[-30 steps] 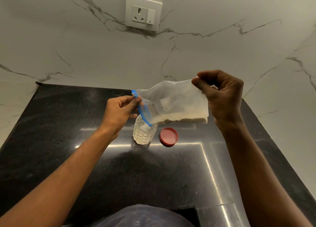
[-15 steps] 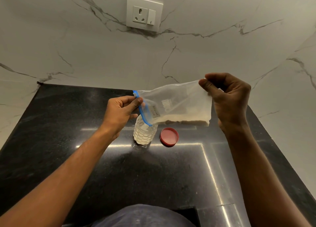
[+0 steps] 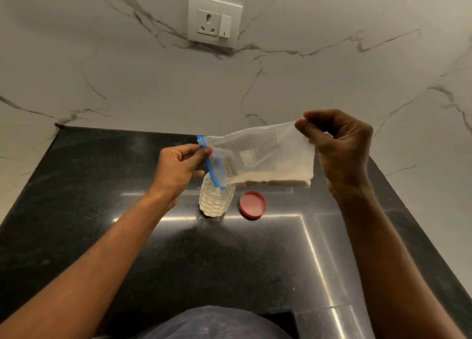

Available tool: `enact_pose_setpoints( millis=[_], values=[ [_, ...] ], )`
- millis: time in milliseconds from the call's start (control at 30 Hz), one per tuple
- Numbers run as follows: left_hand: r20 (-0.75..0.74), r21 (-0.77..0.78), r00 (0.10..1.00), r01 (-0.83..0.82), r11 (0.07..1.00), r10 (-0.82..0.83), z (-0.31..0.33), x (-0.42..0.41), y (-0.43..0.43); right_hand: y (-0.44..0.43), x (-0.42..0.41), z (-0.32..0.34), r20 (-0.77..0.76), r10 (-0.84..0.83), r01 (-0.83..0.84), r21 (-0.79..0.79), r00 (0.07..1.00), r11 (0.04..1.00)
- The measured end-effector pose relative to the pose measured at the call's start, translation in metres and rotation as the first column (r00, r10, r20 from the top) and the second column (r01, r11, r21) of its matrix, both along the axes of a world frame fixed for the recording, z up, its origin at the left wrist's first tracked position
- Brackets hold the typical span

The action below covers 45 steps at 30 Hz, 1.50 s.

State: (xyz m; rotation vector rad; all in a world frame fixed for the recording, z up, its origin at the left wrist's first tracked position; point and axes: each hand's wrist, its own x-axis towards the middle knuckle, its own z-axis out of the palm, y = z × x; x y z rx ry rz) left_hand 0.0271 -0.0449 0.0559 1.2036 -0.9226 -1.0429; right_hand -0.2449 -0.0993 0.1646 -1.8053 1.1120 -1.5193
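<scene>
A clear zip bag [image 3: 265, 154] with a blue seal strip hangs sideways above the counter, pale grains lying along its lower edge. My left hand [image 3: 178, 170] pinches the blue mouth end. My right hand [image 3: 337, 147] pinches the bag's upper far corner, held higher than the mouth. The bag's lowest mouth corner dips into an open clear plastic jar [image 3: 216, 200], which stands upright and holds white grains. The jar's red lid [image 3: 252, 204] lies flat on the counter just right of it.
The black polished stone counter [image 3: 178, 262] fills the lower view. Marble walls close it in behind and on both sides. A white socket and switch plate [image 3: 214, 20] sits on the back wall.
My right hand has drifted a little right and lower with the bag's corner. My left hand and the jar stay put.
</scene>
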Motion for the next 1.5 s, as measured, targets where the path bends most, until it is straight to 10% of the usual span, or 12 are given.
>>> enact_pose_setpoints(
  millis=[1500],
  values=[
    [-0.050, -0.032, 0.998, -0.029, 0.999, 0.027, -0.0056, 0.0010, 0.0015, 0.0030, 0.0066, 0.0000, -0.119, -0.026, 0.023, -0.023, 0.993, 0.999]
  ],
)
